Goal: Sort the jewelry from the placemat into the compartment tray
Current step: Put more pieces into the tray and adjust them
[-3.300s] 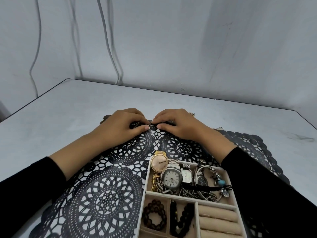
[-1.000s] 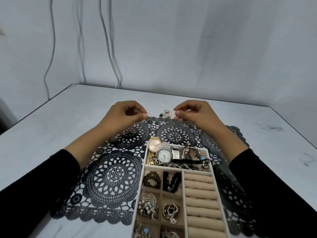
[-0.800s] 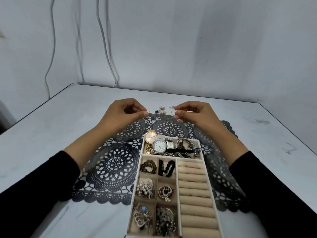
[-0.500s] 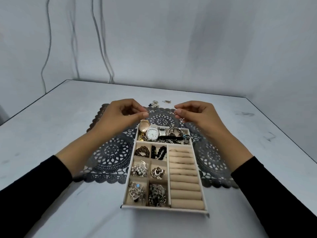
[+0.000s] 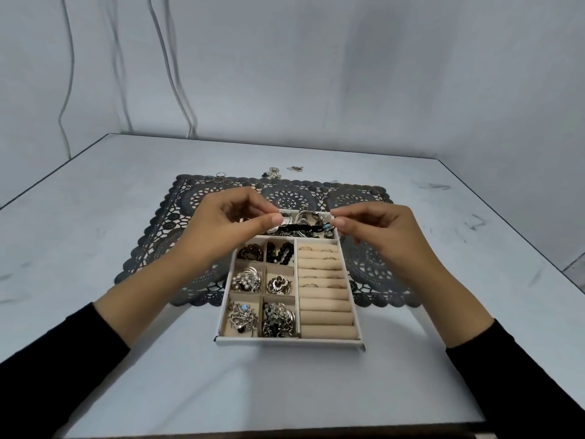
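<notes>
A white compartment tray [image 5: 289, 341] lies on the near part of a dark lace placemat [image 5: 177, 236]. Its far compartment holds watches [image 5: 305, 221], the left cells hold beads and brooches [image 5: 247, 282], and the right side has beige ring rolls [image 5: 324, 307]. My left hand [image 5: 231, 226] and my right hand [image 5: 376, 232] hover over the far compartment, a little apart. Each pinches a small thin piece of jewelry between thumb and fingertip; the pieces are too small to make out. Loose rings [image 5: 218, 179] and small pieces [image 5: 274, 172] lie at the mat's far edge.
The mat and tray sit on a pale grey table [image 5: 95, 236] whose near edge is close to me. A grey wall with hanging cables [image 5: 177, 77] stands behind. One more small trinket [image 5: 295, 168] lies on the table beyond the mat.
Both hands have left the mat's far edge, each with a small piece pinched, and have come back toward me over the tray's watch compartment. The view has pulled back.
</notes>
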Demonstrator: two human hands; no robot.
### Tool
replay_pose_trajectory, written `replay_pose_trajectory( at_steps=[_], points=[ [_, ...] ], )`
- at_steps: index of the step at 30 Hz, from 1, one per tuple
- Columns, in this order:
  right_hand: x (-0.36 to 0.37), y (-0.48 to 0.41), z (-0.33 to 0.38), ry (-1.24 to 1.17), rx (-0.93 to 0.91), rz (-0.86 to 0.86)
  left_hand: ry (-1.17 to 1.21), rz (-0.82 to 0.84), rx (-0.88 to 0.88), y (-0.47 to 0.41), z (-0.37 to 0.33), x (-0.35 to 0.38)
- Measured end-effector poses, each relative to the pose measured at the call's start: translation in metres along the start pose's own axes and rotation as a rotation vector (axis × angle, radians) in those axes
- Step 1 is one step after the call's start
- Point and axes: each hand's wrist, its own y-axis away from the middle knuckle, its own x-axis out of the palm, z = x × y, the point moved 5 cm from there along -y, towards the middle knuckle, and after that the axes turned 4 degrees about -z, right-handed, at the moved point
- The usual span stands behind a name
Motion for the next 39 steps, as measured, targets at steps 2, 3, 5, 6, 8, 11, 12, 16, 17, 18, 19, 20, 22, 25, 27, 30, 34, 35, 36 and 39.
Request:
replay_pose_trajectory(
  at_steps=[2,3,5,6,8,11,12,16,17,18,19,20,22,25,27,30,34,35,36,39],
  points=[
    [-0.002,0.009,0.0,-0.001,-0.003,0.005,0.005,0.015,-0.01,0.004,0.0,0.004],
    [-0.004,0.013,-0.001,0.006,-0.007,0.002,-0.001,0.027,-0.008,0.006,0.0,0.006],
    [-0.006,0.021,-0.003,0.031,-0.021,0.003,-0.013,0.045,-0.001,0.01,0.0,0.009],
    [-0.006,0.025,-0.004,0.044,-0.025,0.014,-0.015,0.047,-0.002,0.011,0.0,0.009],
    [-0.006,0.032,-0.007,0.064,-0.015,0.055,-0.018,0.049,-0.002,0.012,-0.001,0.009],
    [-0.004,0.041,-0.008,0.138,-0.044,0.12,-0.003,0.05,-0.013,0.013,-0.002,0.011],
    [-0.004,0.043,-0.008,0.179,-0.061,0.139,0.0,0.046,-0.01,0.013,-0.002,0.011],
    [-0.002,0.047,-0.007,0.316,-0.137,0.207,0.013,0.011,-0.008,0.013,-0.004,0.009],
    [-0.001,0.048,-0.006,0.329,-0.148,0.219,0.02,0.003,-0.01,0.013,-0.004,0.008],
    [-0.001,0.048,-0.006,0.335,-0.149,0.227,0.028,0.0,-0.012,0.013,-0.004,0.008],
    [-0.001,0.048,-0.006,0.346,-0.154,0.233,0.036,0.0,-0.012,0.013,-0.005,0.008],
    [0.0,0.048,-0.006,0.365,-0.166,0.241,0.045,0.002,-0.013,0.014,-0.005,0.008],
    [0.001,0.048,-0.006,0.419,-0.198,0.258,0.05,0.008,-0.017,0.014,-0.005,0.009],
    [0.004,0.048,-0.003,0.507,-0.26,0.293,0.041,0.027,-0.015,0.014,-0.004,0.011],
    [0.007,0.048,0.001,0.551,-0.315,0.338,0.027,0.036,-0.011,0.015,-0.004,0.012],
    [0.01,0.047,0.007,0.617,-0.333,0.421,0.027,0.041,-0.012,0.016,-0.003,0.011],
    [0.01,0.043,0.012,0.667,-0.295,0.502,0.025,0.047,-0.011,0.016,-0.004,0.011],
    [0.01,0.042,0.014,0.653,-0.285,0.508,0.025,0.047,-0.011,0.016,-0.004,0.011],
    [0.01,0.04,0.015,0.642,-0.281,0.511,0.025,0.047,-0.01,0.016,-0.004,0.011],
    [0.014,0.039,0.016,0.669,-0.288,0.54,0.025,0.046,-0.007,0.016,-0.005,0.012]
  ],
)
